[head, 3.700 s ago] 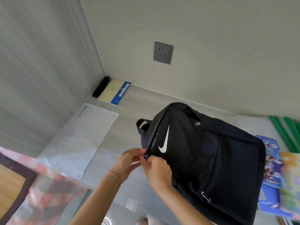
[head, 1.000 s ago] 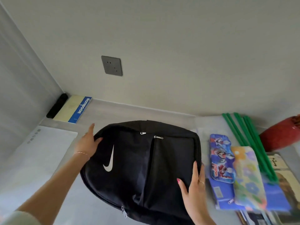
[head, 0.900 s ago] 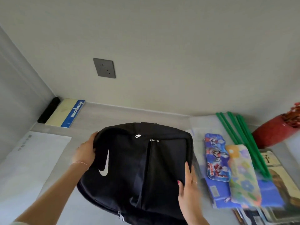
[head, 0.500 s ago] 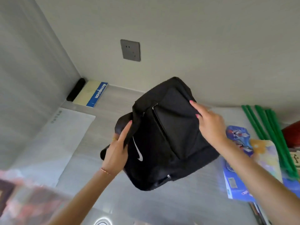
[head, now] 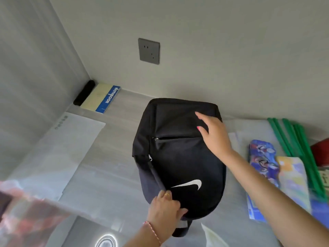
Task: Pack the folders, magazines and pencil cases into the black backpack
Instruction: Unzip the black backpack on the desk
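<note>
Your left hand [head: 164, 213] has its grip closed on the near edge of the backpack [head: 179, 157], fingers pinching the fabric beside the white swoosh; a ring shows on one finger and a thin bracelet on the wrist. Your right hand [head: 216, 135] is spread open with nothing in its grip, fingers extended over the far right part of the backpack, at or just above the front pocket; contact cannot be confirmed. The backpack lies flat on the desk [head: 110, 175], front panel up, its rounded end toward you and its square end toward the wall. Two zipper pulls show on its left side; the zips appear shut. To its right, well apart from it, the pencil cases lie side by side on the desk: a blue printed one [head: 262, 161] and a pale pastel one [head: 293, 182], the latter blurred. Both rest on a blue folder [head: 252, 209]. Green rods [head: 292, 138] run beyond them, with a red object [head: 320, 152] at the frame's right edge. Left of the backpack sits a white sheet [head: 58, 154]. In the far left corner lie a notebook [head: 100, 98] and a black bar [head: 84, 92] touching the wall. A grey socket [head: 148, 53] is mounted on the wall behind.
</note>
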